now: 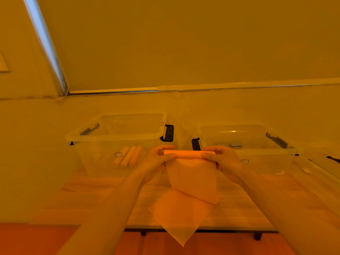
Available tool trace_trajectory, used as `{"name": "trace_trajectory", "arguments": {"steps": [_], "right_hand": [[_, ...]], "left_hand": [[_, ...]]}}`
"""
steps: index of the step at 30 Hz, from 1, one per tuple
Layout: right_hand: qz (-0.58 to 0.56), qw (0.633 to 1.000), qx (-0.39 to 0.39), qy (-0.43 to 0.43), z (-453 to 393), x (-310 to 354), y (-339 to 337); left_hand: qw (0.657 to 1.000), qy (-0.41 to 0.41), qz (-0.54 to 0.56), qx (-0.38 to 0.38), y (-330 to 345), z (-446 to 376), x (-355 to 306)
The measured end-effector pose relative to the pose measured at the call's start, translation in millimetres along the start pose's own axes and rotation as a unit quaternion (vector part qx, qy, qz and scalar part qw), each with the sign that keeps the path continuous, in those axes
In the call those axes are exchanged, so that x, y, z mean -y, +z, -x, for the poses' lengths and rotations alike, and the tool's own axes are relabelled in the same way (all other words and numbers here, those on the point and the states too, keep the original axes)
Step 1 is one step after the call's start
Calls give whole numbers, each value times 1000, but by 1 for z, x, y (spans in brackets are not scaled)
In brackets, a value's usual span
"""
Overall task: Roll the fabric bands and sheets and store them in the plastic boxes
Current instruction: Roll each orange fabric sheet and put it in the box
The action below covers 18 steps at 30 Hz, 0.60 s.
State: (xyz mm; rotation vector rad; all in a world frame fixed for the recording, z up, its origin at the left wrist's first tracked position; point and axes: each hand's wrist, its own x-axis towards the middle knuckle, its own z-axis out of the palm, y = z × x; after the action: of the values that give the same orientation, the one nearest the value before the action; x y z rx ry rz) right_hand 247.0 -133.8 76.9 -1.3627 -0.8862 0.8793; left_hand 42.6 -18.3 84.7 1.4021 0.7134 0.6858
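Both hands hold one fabric band [192, 181] above the table. Its top is wound into a short roll [187, 153] lying sideways between them. My left hand [158, 159] pinches the roll's left end and my right hand [220, 159] pinches the right end. The loose tail hangs down, folds on the table edge and trails past it. Behind on the left stands a clear plastic box [117, 137] with three rolled bands [127, 156] on its floor. A second clear box [246, 150] stands on the right; what lies inside it is hard to make out.
The light wooden table [239, 205] carries both boxes against a pale wall. Black latch handles [169, 133] stick out from the box ends between the two boxes. A lid-like clear piece [320, 162] lies at the far right. The reddish floor [36, 240] shows below the table's front edge.
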Motion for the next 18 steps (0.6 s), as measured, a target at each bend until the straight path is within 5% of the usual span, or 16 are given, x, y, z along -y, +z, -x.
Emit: {"name": "trace_trajectory", "arguments": {"steps": [18], "right_hand": [[-8,1000,10,-10,0,-2,2]], "left_hand": [[999,18,-14,-23,1,-1,2]]}}
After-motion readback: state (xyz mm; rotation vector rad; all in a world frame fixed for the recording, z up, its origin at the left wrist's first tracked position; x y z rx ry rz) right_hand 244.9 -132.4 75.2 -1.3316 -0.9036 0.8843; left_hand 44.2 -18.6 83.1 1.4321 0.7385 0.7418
